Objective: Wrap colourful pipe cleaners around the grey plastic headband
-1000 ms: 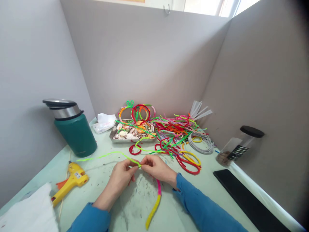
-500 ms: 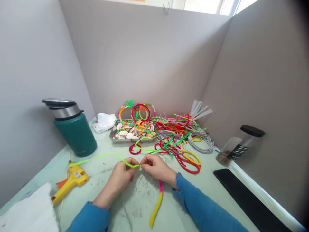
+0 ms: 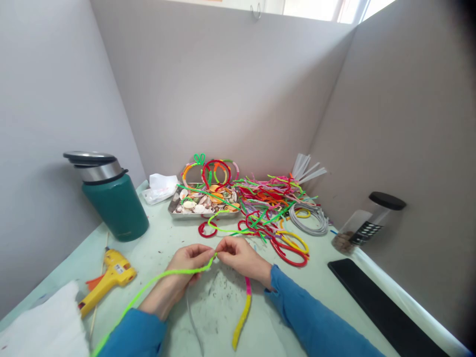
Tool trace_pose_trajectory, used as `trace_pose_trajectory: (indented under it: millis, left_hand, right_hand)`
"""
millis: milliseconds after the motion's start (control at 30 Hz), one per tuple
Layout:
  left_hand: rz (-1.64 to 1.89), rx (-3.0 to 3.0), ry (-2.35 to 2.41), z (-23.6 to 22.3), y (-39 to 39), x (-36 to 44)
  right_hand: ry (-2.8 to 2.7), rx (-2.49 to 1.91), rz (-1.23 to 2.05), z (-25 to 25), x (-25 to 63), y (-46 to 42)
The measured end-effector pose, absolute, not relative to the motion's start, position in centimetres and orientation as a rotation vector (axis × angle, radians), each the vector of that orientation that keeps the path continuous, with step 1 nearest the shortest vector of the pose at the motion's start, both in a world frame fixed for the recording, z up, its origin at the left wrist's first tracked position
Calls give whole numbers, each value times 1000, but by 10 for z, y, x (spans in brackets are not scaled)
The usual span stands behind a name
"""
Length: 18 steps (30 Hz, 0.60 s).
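Observation:
My left hand [image 3: 183,267] and my right hand [image 3: 240,255] meet at their fingertips above the table, both closed in a pinch. A lime-green pipe cleaner [image 3: 163,273] runs from this pinch across my left wrist and down over the sleeve. Below my left hand hangs a thin grey wire [image 3: 193,325]. From beneath my right hand comes a strip wrapped in pink and yellow pipe cleaner [image 3: 242,320], its lower end free. My fingers hide how wire, strip and green pipe cleaner join.
Left are a yellow glue gun [image 3: 115,272], a green bottle [image 3: 115,208] and white cloth [image 3: 44,322]. Behind lie a tray [image 3: 203,215] of shells, a pipe cleaner pile [image 3: 267,193] and coiled wire [image 3: 308,225]. A jar [image 3: 372,228] and black bar [image 3: 375,297] are right.
The lime-green pipe cleaner's loose end has swung from above the glue gun towards me, over my left wrist and sleeve. Both hands stay almost in place.

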<state>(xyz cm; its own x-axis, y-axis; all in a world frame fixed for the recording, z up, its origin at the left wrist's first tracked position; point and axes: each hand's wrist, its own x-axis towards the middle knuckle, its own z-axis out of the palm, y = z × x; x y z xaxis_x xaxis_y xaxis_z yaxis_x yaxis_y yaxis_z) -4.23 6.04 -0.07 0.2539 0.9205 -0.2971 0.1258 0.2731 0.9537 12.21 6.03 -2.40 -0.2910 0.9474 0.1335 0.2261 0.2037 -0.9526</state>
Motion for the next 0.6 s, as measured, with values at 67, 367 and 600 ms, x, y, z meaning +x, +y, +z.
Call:
trace_pose_trajectory:
  millis: [67, 367, 600]
  left_hand:
    - [766, 1162, 1186, -1, 61, -41]
    - [855, 1408, 1217, -7, 62, -40]
    - [883, 1686, 1302, -14, 61, -40]
  right_hand:
    - [-1679, -1116, 1137, -24, 122, 60]
    - [-1676, -1101, 1115, -29, 123, 62]
    - [-1700, -1131, 1085, -30, 123, 63]
